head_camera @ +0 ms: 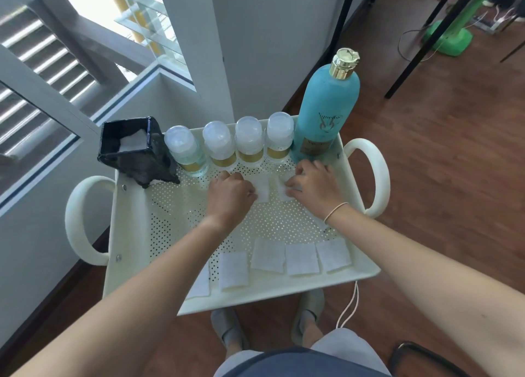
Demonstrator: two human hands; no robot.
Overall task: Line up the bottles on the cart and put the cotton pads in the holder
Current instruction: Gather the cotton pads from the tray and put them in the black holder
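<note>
Currently both hands are down on the perforated top tray of the cream cart (133, 234), near its far side. The left hand (230, 196) is curled, its fingers (251, 192) pinching the near-left edge of a white cotton pad (262, 189) that lies flat on the tray. The right hand (314, 187) is spread over a second cotton pad (284, 193), fingertips pressed on it and bent around its right side; whether this pad is actually gripped or only pressed down cannot be told. The two pads lie just beside each other, between the hands.

Along the far rim stands a row of four small clear bottles (250, 143) with gold bands and translucent caps, upright and side by side, and at the right end of the row a tall teal bottle (324, 112) with a gold cap, touching the last small one. At the far left corner sits the black holder (133, 152), open at the top, with white pads showing inside.

Five more cotton pads lie in a row (270, 254) along the near edge of the tray, well apart from the hands; the leftmost is partly hidden by the left forearm. A thin band circles the right wrist.
</note>
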